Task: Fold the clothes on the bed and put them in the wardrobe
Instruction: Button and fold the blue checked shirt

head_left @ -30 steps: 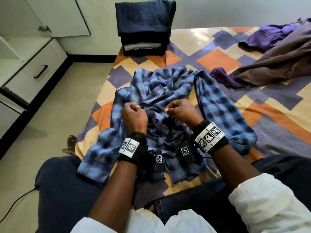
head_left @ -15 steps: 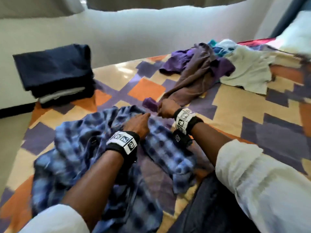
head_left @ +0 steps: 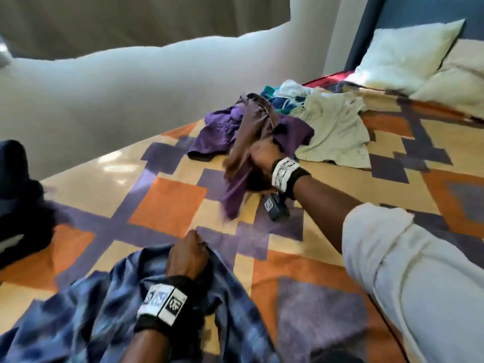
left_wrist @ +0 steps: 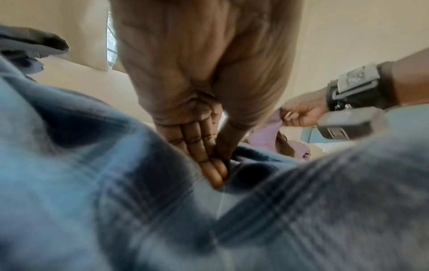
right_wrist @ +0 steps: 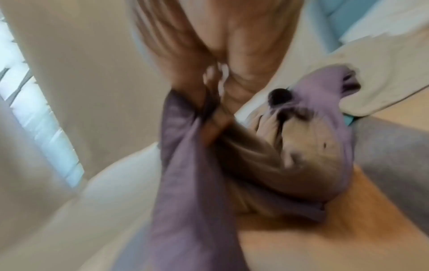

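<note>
A blue plaid shirt (head_left: 110, 310) lies crumpled at the near edge of the bed. My left hand (head_left: 187, 254) grips a fold of the plaid shirt (left_wrist: 92, 183), fingers (left_wrist: 209, 165) and thumb pinched together on the cloth. Farther right, my right hand (head_left: 262, 155) grips a purple garment (head_left: 235, 195) tangled with a brown one (head_left: 248, 127) and holds it lifted off the bed. In the right wrist view the purple cloth (right_wrist: 185, 174) hangs from my curled fingers (right_wrist: 209, 117). A stack of folded dark clothes (head_left: 18, 184) sits at the left edge.
The bed has a patterned cover (head_left: 167, 205) of orange, purple and cream blocks. A pale green garment (head_left: 335, 132) and white and teal clothes (head_left: 288, 93) lie beyond my right hand. White pillows (head_left: 408, 56) rest at the headboard. A white wall (head_left: 104, 87) runs along the far side.
My right hand left the plaid shirt, reached right and took hold of the purple and brown clothes, now lifting them. My left hand stays on the plaid shirt. The view turned right.
</note>
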Tool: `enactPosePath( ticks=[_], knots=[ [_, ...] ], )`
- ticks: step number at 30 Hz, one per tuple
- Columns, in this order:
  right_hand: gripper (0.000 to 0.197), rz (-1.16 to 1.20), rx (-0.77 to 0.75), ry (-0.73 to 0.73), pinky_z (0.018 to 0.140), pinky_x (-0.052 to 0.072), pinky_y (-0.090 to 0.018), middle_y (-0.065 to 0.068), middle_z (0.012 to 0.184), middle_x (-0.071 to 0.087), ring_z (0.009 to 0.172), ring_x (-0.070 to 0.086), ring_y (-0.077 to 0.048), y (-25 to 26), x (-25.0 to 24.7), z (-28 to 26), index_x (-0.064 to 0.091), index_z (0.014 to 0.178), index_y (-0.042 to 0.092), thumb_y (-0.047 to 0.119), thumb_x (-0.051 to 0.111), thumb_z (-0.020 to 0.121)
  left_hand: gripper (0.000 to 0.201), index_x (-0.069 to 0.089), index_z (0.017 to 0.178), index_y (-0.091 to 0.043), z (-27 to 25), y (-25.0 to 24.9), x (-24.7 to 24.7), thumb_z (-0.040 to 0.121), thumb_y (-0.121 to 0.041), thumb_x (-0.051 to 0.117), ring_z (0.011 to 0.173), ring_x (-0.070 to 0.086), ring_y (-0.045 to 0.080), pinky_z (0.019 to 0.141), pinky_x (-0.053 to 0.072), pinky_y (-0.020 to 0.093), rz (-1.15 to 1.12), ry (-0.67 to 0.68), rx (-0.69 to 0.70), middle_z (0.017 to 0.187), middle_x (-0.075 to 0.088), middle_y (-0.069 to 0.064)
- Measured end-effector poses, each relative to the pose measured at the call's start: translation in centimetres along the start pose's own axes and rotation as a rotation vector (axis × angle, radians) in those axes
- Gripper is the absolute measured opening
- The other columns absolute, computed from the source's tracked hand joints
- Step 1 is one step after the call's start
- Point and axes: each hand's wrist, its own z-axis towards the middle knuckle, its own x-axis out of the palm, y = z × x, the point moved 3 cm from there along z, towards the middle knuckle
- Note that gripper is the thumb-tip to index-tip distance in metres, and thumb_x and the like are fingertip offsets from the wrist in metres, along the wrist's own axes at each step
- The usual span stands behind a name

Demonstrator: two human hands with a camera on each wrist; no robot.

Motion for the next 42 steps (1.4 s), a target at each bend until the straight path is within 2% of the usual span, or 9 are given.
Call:
enactPosePath(
  ticks=[5,10,15,22,25,28,33,39,42],
  knots=[
    [0.089,0.215,0.071,-0.432,0.088,0.051,-0.037,-0.019,0.119,0.064,0.105,0.063,-0.032,0.2,-8.8,1.1,0.024,0.151,0.009,0.015,0.070,0.075,0.011,0.046,0.096,-0.010,-0.3,0.0,0.4,0.097,-0.021,0.047,0.109,0.058,0.043,0.083,0.043,0.042,-0.051,0.005,-0.064,0.112,0.064,0.025],
    [0.016,0.066,0.005,0.133,0.064,0.043,-0.030,-0.012,0.076,0.064,0.066,0.060,-0.021,1.7,0.2,-10.5,0.061,0.077,0.013,0.021,0.073,0.084,0.008,0.043,0.094,-0.007,-2.0,-0.5,-1.7,0.096,-0.015,0.046,0.104,0.056,0.049,0.081,0.043,0.045,-0.220,-0.099,-0.113,0.109,0.062,0.034],
    [0.056,-0.033,-0.177,0.807,0.086,0.051,-0.034,-0.004,0.111,0.067,0.097,0.064,-0.023,5.4,9.8,-25.5,0.057,0.116,0.015,0.049,0.078,0.076,0.018,0.046,0.111,-0.002,-5.2,2.0,-10.6,0.102,-0.016,0.040,0.107,0.056,0.050,0.083,0.039,0.045,-0.379,-0.446,-0.198,0.114,0.059,0.036],
    [0.057,-0.181,-0.174,0.406,0.081,0.048,-0.036,-0.016,0.112,0.063,0.105,0.060,-0.031,11.1,11.9,-34.2,0.055,0.121,0.004,0.034,0.078,0.078,0.025,0.049,0.117,-0.002,-19.5,15.0,-21.5,0.096,-0.007,0.037,0.107,0.058,0.043,0.084,0.034,0.041,-0.519,-1.055,-0.511,0.116,0.063,0.026],
    [0.047,-0.195,-0.165,0.692,0.062,0.037,-0.032,-0.012,0.076,0.060,0.075,0.059,-0.025,13.0,14.6,-39.1,0.064,0.079,0.005,0.051,0.072,0.081,0.028,0.047,0.123,0.000,-26.2,20.0,-21.2,0.099,-0.010,0.034,0.112,0.056,0.043,0.085,0.031,0.041,-0.497,-1.173,-0.672,0.123,0.061,0.027],
    [0.052,-0.228,-0.193,0.917,0.059,0.035,-0.028,-0.004,0.075,0.061,0.067,0.055,-0.019,13.9,16.4,-44.1,0.063,0.080,0.011,0.062,0.070,0.077,0.037,0.039,0.136,0.001,-32.0,23.7,-20.1,0.103,-0.013,0.032,0.118,0.055,0.041,0.090,0.034,0.040,-0.585,-1.254,-0.846,0.131,0.057,0.026],
    [0.049,-0.336,-0.368,0.926,0.064,0.039,-0.018,-0.006,0.120,0.063,0.093,0.057,-0.019,14.6,16.6,-46.9,0.053,0.135,0.015,0.021,0.068,0.089,0.065,0.033,0.143,-0.005,-36.4,26.7,-16.7,0.086,-0.016,0.061,0.119,0.053,0.044,0.095,0.044,0.045,-0.394,-0.953,-0.962,0.133,0.049,0.026],
    [0.032,-0.474,-0.605,0.718,0.075,0.042,-0.029,-0.013,0.114,0.068,0.094,0.058,-0.027,20.0,11.8,-43.8,0.071,0.113,0.010,0.001,0.051,0.089,0.070,0.045,0.144,-0.020,-30.1,19.4,-15.2,0.079,-0.016,0.072,0.136,0.033,0.034,0.112,0.026,0.037,0.051,-0.349,-0.211,0.148,0.039,0.014],
    [0.026,-0.284,-0.741,0.495,0.078,0.042,-0.023,-0.004,0.104,0.067,0.092,0.060,-0.016,25.4,7.1,-40.5,0.073,0.105,0.006,-0.002,0.053,0.090,0.047,0.064,0.122,-0.016,-27.4,16.2,-17.3,0.077,-0.028,0.069,0.121,0.053,0.035,0.095,0.043,0.037,0.051,-0.261,-0.076,0.128,0.060,0.017]
  ],
)
